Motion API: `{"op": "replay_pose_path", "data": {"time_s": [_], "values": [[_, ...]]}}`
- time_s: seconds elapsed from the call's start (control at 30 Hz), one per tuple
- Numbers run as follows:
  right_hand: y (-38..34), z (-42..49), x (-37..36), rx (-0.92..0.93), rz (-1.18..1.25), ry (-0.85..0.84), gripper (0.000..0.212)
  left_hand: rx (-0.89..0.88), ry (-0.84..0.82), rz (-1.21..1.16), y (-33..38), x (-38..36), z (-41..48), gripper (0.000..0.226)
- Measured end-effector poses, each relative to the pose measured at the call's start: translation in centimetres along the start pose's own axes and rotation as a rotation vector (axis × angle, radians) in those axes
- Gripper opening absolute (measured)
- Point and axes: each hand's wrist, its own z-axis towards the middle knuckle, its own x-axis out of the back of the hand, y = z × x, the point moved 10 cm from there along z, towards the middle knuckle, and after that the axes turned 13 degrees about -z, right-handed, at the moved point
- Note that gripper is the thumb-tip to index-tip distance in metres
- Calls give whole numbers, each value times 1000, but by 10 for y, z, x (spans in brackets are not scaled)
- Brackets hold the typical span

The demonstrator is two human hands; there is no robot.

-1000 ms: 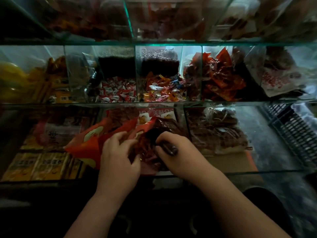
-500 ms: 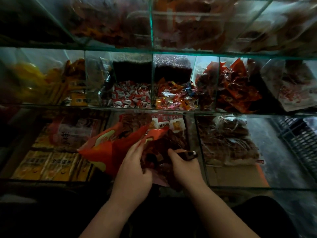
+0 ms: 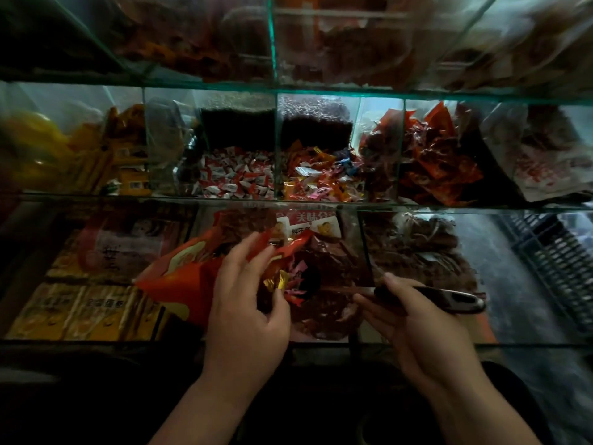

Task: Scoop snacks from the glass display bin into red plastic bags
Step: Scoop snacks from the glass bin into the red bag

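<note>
Red plastic, left of centre: what is it? (desk)

It is a red plastic bag (image 3: 179, 281), held on its side over the middle compartment in the lowest row of the glass display bin (image 3: 321, 342), with its mouth turned to the right. The left hand (image 3: 247, 309) grips the rim of the mouth, fingers over the upper edge and thumb lower down. (photographer)

And the right hand? (desk)

The right hand (image 3: 417, 322) holds a scoop (image 3: 449, 300) by its dark handle, thumb laid on top and fingers curled beneath. The handle's metal end juts out to the right of the hand, and the other end points at the bag's mouth. It is too dim there to tell whether the scoop carries anything. (photographer)

Where are the snacks? (desk)

Wrapped snacks (image 3: 282, 282) in gold and pink show at the bag's mouth, just beside the left thumb. Below them, brown packets (image 3: 330, 316) fill the compartment up to the bin's near edge. A printed card (image 3: 309, 224) stands at its far edge. (photographer)

Anything around them? (desk)

In the row behind, red-and-white sweets (image 3: 237, 181) lie beside mixed coloured sweets (image 3: 317, 181), with a glass divider between them. Red packets (image 3: 439, 168) lie further right. Yellow boxes (image 3: 73, 309) sit at the bin's near-left corner, and a black crate (image 3: 558, 261) stands beyond its right edge. (photographer)
</note>
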Motion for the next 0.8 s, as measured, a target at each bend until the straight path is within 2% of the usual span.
{"op": "replay_pose_path", "data": {"time_s": [0.07,0.17,0.23,0.37,0.47,0.57,0.67,0.7,0.8], "values": [[-4,-7,8,22,6,-5,6,-71,-58,-46,12,-13,3,38],[-12,-16,23,79,-18,37,14,17,-242,20,-6,-43,9,27],[-16,-20,26,98,-1,42,20,83,-306,145,-28,-55,11,30],[-23,-25,27,98,73,19,25,155,-288,251,-53,-60,17,55],[-26,-29,27,84,110,-1,32,140,-282,232,-56,-66,22,61],[-28,-35,25,84,88,-26,32,106,-235,237,-54,-64,21,52],[-32,-43,17,119,62,-94,8,18,-166,244,-44,-61,14,36],[-31,-46,14,120,70,-115,7,-3,-148,242,-42,-60,12,33],[-30,-52,8,126,56,-133,20,-13,-134,230,-39,-60,8,34]]}}
